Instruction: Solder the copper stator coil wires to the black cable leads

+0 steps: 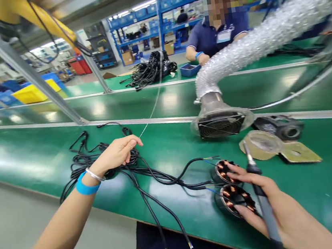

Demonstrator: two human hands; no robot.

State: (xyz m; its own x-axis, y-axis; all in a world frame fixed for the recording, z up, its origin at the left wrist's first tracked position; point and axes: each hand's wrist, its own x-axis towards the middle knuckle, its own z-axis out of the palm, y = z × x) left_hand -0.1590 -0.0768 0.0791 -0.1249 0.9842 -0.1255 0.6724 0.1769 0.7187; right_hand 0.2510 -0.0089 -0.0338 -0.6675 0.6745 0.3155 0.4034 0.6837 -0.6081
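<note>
My left hand (116, 152) pinches the end of a thin solder wire (155, 106) that runs down from above. Beneath that hand lies a tangle of black power cables (81, 163). Gripped in my right hand (292, 214) is a soldering iron (262, 201), its tip pointing away from me. The thumb and fingers of this hand also touch two round motor stators with copper windings, a far one (220, 170) and a near one (228, 201). Cable ends with thin coloured wires (212, 189) reach the stators. Two other cable ends (178, 224) hang over the table's front edge.
A fume extractor hood (222, 123) on a silver hose (245, 56) stands behind the stators. Right of it are a soldering iron holder (284, 126), a round tub (259, 145) and a yellowish sponge (299, 152). Across the green bench (29, 145), a person (218, 33) works beside a blue tray (189, 70).
</note>
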